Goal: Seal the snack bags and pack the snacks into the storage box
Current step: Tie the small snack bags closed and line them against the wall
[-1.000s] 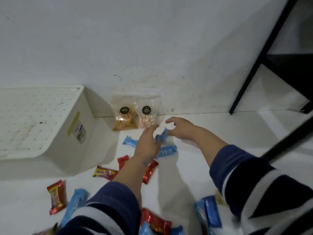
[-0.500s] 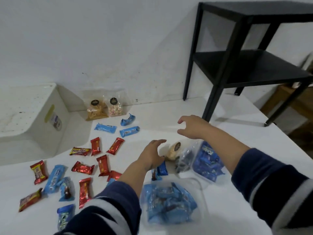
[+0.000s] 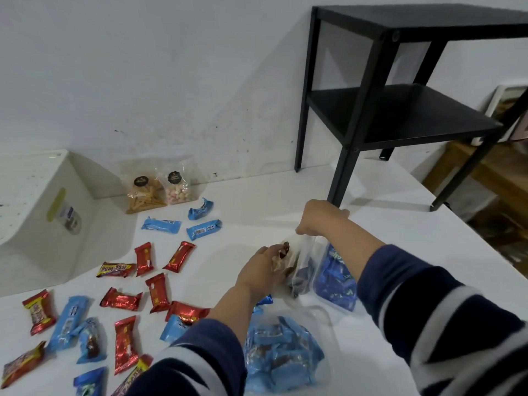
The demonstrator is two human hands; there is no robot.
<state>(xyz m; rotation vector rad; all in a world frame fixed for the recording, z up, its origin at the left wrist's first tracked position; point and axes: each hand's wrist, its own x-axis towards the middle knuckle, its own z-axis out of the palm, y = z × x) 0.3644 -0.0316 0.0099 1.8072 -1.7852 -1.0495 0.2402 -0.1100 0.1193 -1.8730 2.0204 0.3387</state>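
Two hands were at one clear bag [image 3: 300,270] in the middle of the white table [image 3: 400,224]. Your right hand [image 3: 320,218] had its fingers curled down, pinching the bag's top edge and holding it up. Your left hand [image 3: 263,270] gripped the bag lower on its near side, fingers round the plastic and the brown snacks inside; how tightly, the blur did not show.

You were, by my reading, at the sealing step: the bag's mouth looked open, and nothing had gone into the box [image 3: 37,212], which stood well apart at the left against the wall.

Just right of the held bag lay a bag of blue packs [image 3: 334,278], touching it or nearly so. A second blue-filled bag [image 3: 280,355] lay nearer you, under your left forearm. Two small bags [image 3: 160,187] leaned on the wall beside the box. Loose red and blue bars [image 3: 154,290] were scattered between the box and your left arm.

The next move probably called for bringing both lips of the mouth together and running your fingers along the strip, with the contents kept low so none caught in the seal. A black shelf [image 3: 400,115] stood beyond your right hand.
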